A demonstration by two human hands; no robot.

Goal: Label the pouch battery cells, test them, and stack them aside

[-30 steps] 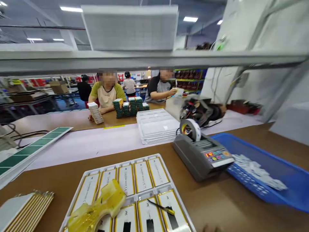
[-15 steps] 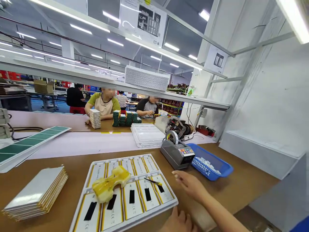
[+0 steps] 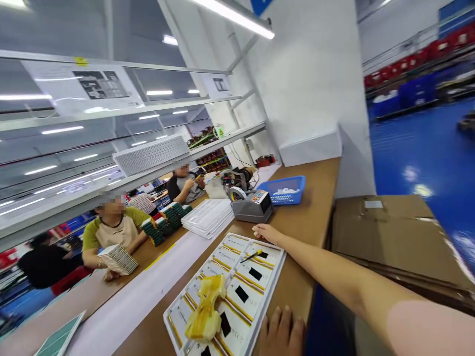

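Observation:
A white tray (image 3: pixel 281 260) on the brown bench holds flat white pouch batteries (image 3: pixel 248 310) with yellow edges, several bearing black strips. A yellow, dog-bone-shaped pad (image 3: pixel 206 307) and a thin black tool with a yellow end (image 3: pixel 252 256) lie across them. My right hand (image 3: pixel 267 233) is just beyond the tray's far right corner, before the grey tape dispenser (image 3: pixel 253 207). Its fingers are curled with tips together; anything between them is too small to make out. Beside the tray's near right edge, my left hand (image 3: pixel 282 332) rests with fingers spread, holding nothing.
Behind the dispenser stands a blue basket (image 3: pixel 284 198) with small white pieces. Stacked white trays (image 3: pixel 208 217) are to its left. Across the bench, one person (image 3: pixel 115 227) handles a white stack and another (image 3: pixel 184 185) sits farther back. Flattened cardboard (image 3: pixel 393 232) lies at the right.
The view has swung right and tilted, bringing the cardboard and blue floor into sight. My right hand's extended fingers have curled in near the dispenser. My left hand stays by the tray.

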